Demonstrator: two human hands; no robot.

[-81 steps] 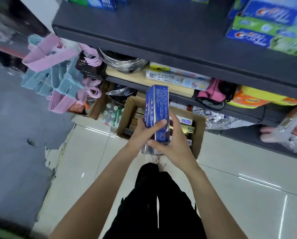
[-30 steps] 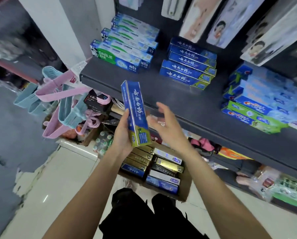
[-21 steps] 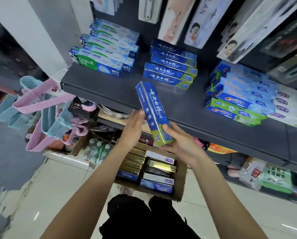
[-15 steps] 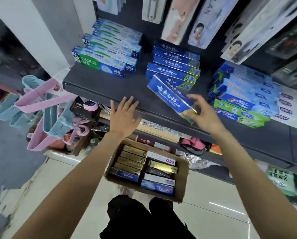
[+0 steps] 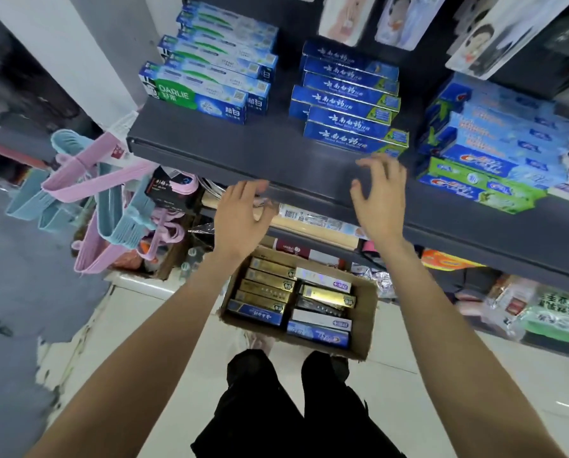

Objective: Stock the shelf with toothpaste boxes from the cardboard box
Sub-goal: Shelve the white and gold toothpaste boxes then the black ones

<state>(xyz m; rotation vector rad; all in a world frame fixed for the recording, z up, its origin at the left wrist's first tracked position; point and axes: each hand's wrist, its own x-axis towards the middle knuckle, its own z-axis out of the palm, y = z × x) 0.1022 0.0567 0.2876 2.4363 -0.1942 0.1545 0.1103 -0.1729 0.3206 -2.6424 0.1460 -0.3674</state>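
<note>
A bare strip of the dark shelf [image 5: 243, 150] runs along its front edge, open from the 9 o'clock end to about 1 o'clock. Behind it stand three blocks: the green-and-white boxes [image 5: 203, 94] at 11 o'clock, the blue toothpaste stack [image 5: 349, 104] at 12, the mixed blue and green cartons [image 5: 494, 160] at 2. Clear lanes lie between the blocks, wider on the 11 o'clock side. Hanging cards [image 5: 405, 18] crowd the space above the stacks. Pink and blue hangers [image 5: 104, 200] jut out at 9 o'clock. At 6 o'clock, the cardboard box [image 5: 365, 322] lies open-topped and packed, unobstructed from above.
</note>
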